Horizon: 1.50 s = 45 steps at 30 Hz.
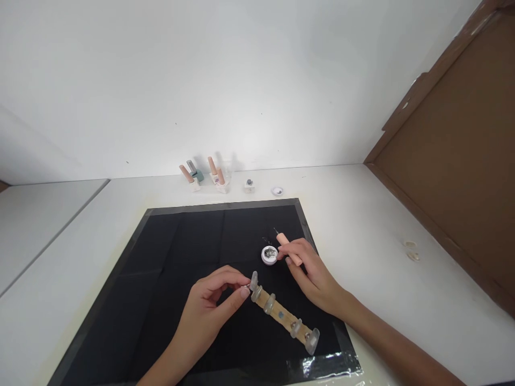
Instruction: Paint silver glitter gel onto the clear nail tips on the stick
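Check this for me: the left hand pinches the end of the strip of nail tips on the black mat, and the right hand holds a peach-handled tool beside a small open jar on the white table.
One detail is off. In the head view the small open jar sits on the black mat, not the white table. The rest holds: left hand pinches the strip of nail tips, right hand holds the peach-handled tool.

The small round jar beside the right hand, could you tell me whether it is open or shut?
Open: the small round jar shows dark glittery contents inside its white rim, with no lid on it.

Hands (pixel 209 300): two are working over one black mat (pixel 161 268)
Nail tips (pixel 269 303): about five are sitting on one strip (pixel 281 316)
Small jars (pixel 269 254): three are showing
Bottles (pixel 219 179): about four are standing at the wall
Pens (pixel 288 247): one
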Each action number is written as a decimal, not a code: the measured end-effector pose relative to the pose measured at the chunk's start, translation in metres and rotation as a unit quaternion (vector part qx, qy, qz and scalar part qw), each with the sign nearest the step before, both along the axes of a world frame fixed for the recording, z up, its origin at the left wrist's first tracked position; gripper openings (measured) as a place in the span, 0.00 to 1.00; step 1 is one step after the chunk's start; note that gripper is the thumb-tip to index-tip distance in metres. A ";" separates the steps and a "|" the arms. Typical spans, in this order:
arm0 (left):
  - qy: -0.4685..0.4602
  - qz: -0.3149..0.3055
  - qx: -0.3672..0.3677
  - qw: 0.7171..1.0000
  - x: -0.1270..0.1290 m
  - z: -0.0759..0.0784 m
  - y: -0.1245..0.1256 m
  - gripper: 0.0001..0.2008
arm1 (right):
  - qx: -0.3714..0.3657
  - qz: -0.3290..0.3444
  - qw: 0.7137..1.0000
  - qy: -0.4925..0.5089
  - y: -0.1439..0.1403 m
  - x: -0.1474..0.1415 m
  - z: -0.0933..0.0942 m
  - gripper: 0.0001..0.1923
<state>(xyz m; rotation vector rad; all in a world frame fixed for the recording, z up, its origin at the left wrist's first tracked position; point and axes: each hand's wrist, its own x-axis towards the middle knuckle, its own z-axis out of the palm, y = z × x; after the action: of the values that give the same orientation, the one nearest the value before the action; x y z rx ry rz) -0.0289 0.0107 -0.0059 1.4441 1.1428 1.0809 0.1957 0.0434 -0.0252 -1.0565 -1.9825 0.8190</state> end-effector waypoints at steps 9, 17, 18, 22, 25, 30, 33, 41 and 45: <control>-0.003 -0.006 -0.008 1.000 -0.003 -0.001 0.001 0.05 | 0.061 0.016 0.990 -0.124 0.007 -0.008 -0.002 0.15; -0.012 -0.010 -0.009 1.000 -0.004 -0.002 0.003 0.05 | 0.130 0.035 0.979 -0.154 0.018 -0.011 -0.014 0.12; -0.011 -0.011 -0.009 1.000 -0.004 -0.002 0.004 0.05 | 0.133 0.038 0.978 -0.157 0.018 -0.011 -0.014 0.12; -0.012 -0.010 -0.009 1.000 -0.005 -0.002 0.004 0.05 | 0.139 0.046 0.974 -0.170 0.018 -0.012 -0.013 0.12; -0.017 -0.008 -0.009 1.000 -0.005 -0.003 0.004 0.05 | 0.145 0.050 0.971 -0.184 0.018 -0.012 -0.012 0.12; -0.018 -0.005 -0.009 1.000 -0.004 -0.003 0.004 0.05 | 0.147 0.053 0.970 -0.186 0.018 -0.012 -0.012 0.12; -0.018 -0.004 -0.008 1.000 -0.004 -0.003 0.004 0.05 | 0.147 0.053 0.969 -0.190 0.018 -0.012 -0.012 0.12; -0.021 0.000 0.001 1.000 -0.006 -0.002 0.002 0.05 | 0.173 0.032 0.976 -0.125 0.018 -0.013 -0.018 0.11; -0.019 -0.006 0.004 1.000 -0.007 0.000 0.001 0.05 | 0.200 0.001 0.975 -0.096 0.020 -0.013 -0.024 0.08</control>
<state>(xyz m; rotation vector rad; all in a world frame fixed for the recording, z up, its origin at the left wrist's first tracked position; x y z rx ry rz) -0.0362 0.0115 -0.0058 1.4287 1.1041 1.1011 0.1824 0.0638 -0.0491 -0.9192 -2.1894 0.3015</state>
